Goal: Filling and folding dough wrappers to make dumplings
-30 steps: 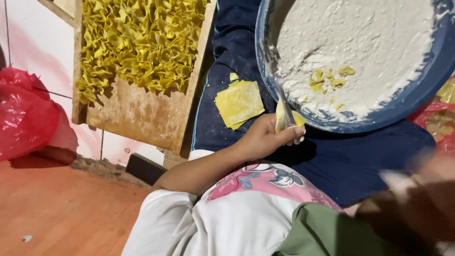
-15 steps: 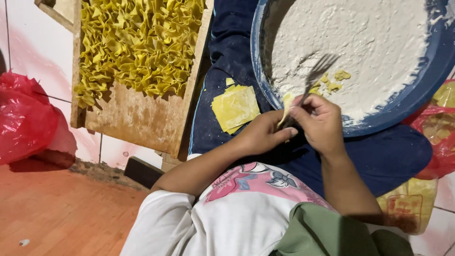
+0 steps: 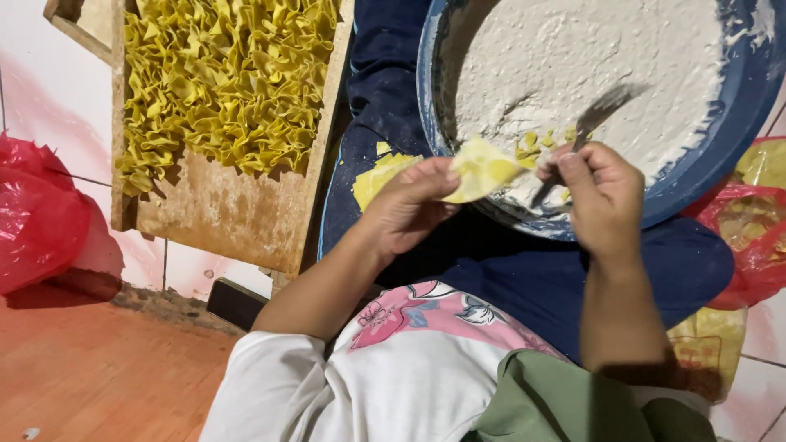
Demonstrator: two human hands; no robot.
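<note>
My left hand [image 3: 409, 209] holds a thin yellow dough wrapper [image 3: 483, 168] pinched between thumb and fingers, just at the near rim of a big blue bowl [image 3: 729, 115] full of pale filling paste [image 3: 573, 57]. My right hand [image 3: 602, 192] grips a metal fork [image 3: 594, 123] whose tines rest in the paste beside a few yellow scraps. A small stack of flat yellow wrappers [image 3: 377, 176] lies on the dark blue cloth on my lap, partly hidden behind the left hand.
A wooden tray [image 3: 221, 213] at upper left carries several folded yellow dumplings [image 3: 229, 78]. A red plastic bag [image 3: 37, 209] sits at far left, another red bag [image 3: 753, 229] at right. White tiles and a reddish-brown floor [image 3: 90, 376] lie below.
My right hand came into view, reached the bowl and took up the fork in the paste. My left hand lifted the wrapper higher and opened it flat toward the bowl rim.
</note>
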